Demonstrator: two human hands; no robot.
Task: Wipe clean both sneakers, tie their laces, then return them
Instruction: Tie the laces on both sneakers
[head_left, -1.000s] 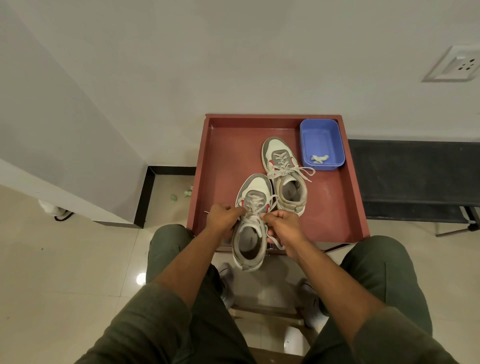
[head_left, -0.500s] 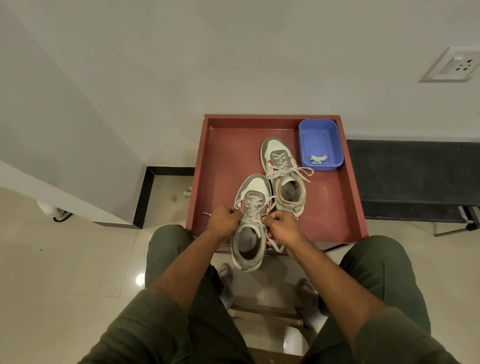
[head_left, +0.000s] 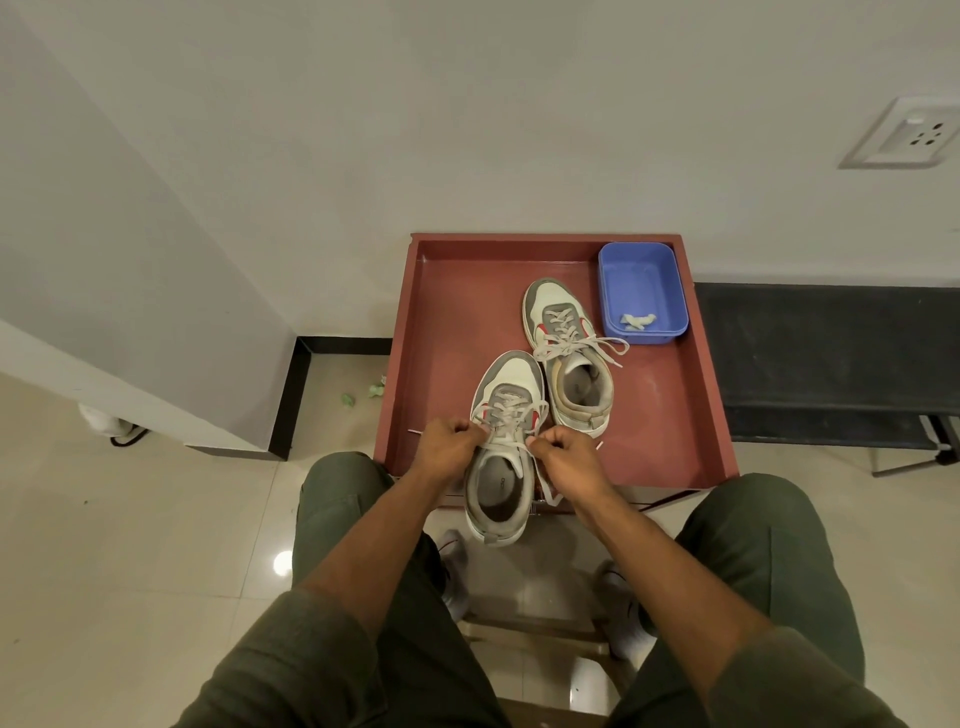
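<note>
Red-brown and walled by a low rim, the table (head_left: 447, 312) I am watching carries both sneakers and a blue plastic tub (head_left: 642, 291). That tub sits in the far right corner, and inside it I see only a small crumpled pale scrap (head_left: 638, 320) lying near its front wall. The far sneaker (head_left: 569, 358) stands just beside the tub, toe pointing away, its laces tied in a bow whose loops spill toward the tub. The near sneaker (head_left: 506, 447) lies closer, its heel hanging out over the table's front edge between my knees. My left hand (head_left: 449, 447) is curled tight, pinching a lace (head_left: 511, 441) at the sneaker's left side; a lace tip pokes out beyond it. My right hand (head_left: 569, 457) is likewise curled, pinching the lace on the right side. The lace runs taut across the tongue between them.
</note>
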